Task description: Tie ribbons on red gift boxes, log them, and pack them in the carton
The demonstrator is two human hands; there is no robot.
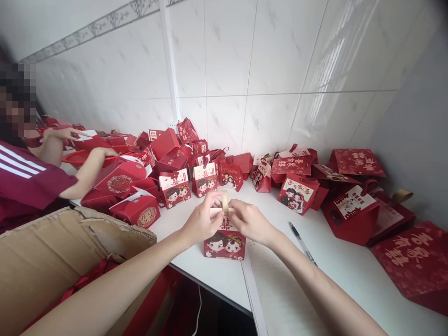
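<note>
A red gift box point(224, 246) with two cartoon figures on its front stands upright near the table's front edge. Both of my hands are at its top. My left hand point(206, 217) pinches the box's top edge from the left, close to a gold ribbon loop point(225, 200) that rises there. On the right side, my right hand point(247, 218) has its bent fingers closed on the same top edge beside the loop. The fingertips partly hide the box's upper part. Two similar cartoon boxes stand just behind, one of them a white-topped box point(175, 189).
Many red gift boxes line the wall, including a couple-print box point(297, 193) at right. A black pen point(303, 242) lies on the white table point(280, 280). A cardboard carton point(70, 238) with red contents stands at lower left. A co-worker point(31, 172) reaches among boxes at left.
</note>
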